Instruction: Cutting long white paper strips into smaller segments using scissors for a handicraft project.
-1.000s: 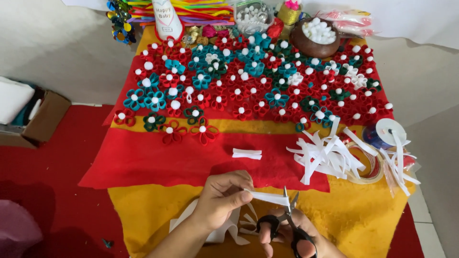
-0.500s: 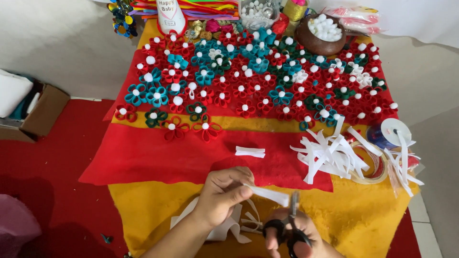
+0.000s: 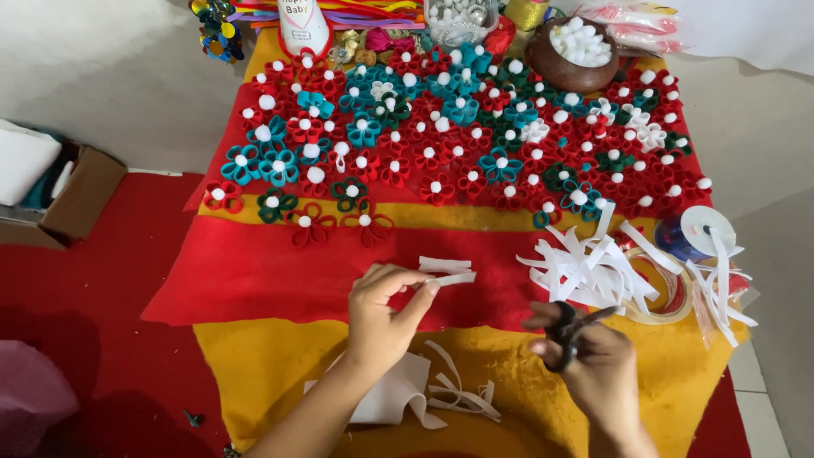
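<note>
My left hand (image 3: 381,309) pinches a short white felt strip (image 3: 452,277) just above another white strip (image 3: 444,264) lying on the red felt sheet (image 3: 254,271). My right hand (image 3: 593,365) grips black-handled scissors (image 3: 570,326), blades pointing up and right, over the yellow cloth (image 3: 280,365). Below my hands lie a white felt piece (image 3: 392,397) and thin white offcuts (image 3: 462,392).
A heap of cut white strips (image 3: 593,263) lies right of my hands, beside tape rolls (image 3: 670,288) and a blue ribbon spool (image 3: 691,233). Several red, teal and green felt flowers (image 3: 441,144) cover the far cloth. A brown bowl of white pompoms (image 3: 570,53) and a cardboard box (image 3: 72,199) stand at the edges.
My left hand has lifted away from the scissors with a freshly cut white strip and carried it up toward the strip on the red felt. My right hand with the scissors shifted right.
</note>
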